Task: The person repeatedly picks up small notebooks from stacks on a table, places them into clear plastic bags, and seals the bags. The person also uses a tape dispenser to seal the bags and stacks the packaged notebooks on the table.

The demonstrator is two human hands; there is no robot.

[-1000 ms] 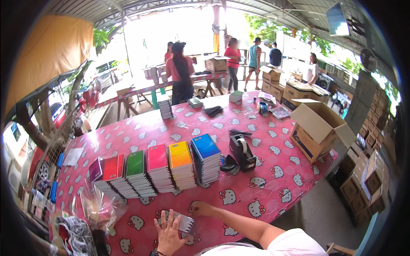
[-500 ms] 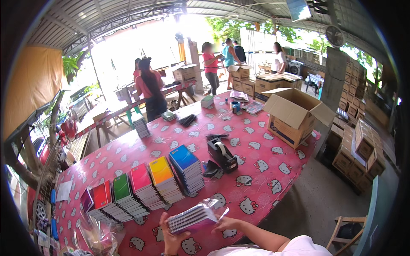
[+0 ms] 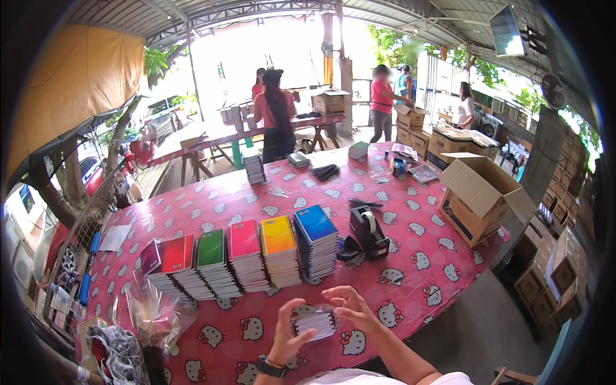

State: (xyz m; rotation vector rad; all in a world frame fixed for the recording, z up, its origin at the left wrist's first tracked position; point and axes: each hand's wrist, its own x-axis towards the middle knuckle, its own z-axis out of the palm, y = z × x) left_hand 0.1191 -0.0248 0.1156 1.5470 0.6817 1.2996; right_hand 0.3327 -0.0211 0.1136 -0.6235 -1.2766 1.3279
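Note:
My left hand is closed on a small bundle of spiral notebooks in clear plastic, its thumb along the near side. The bundle is seen edge-on, just above the near part of the table. My right hand is at the bundle's right end, fingers bent and apart; whether its thumb touches the plastic is hard to tell. Beyond my hands stand stacks of spiral notebooks: purple, red, green, pink, yellow and blue.
A black tape dispenser stands right of the blue stack. An open cardboard box is at the table's right edge. Clear plastic bags lie at the near left on the pink patterned tablecloth. Several people stand farther back.
The view has turned left. The bundle has gone from tilted with its spiral bindings and cover showing to edge-on. My right hand has loosened and lifted its fingers at the bundle's right end.

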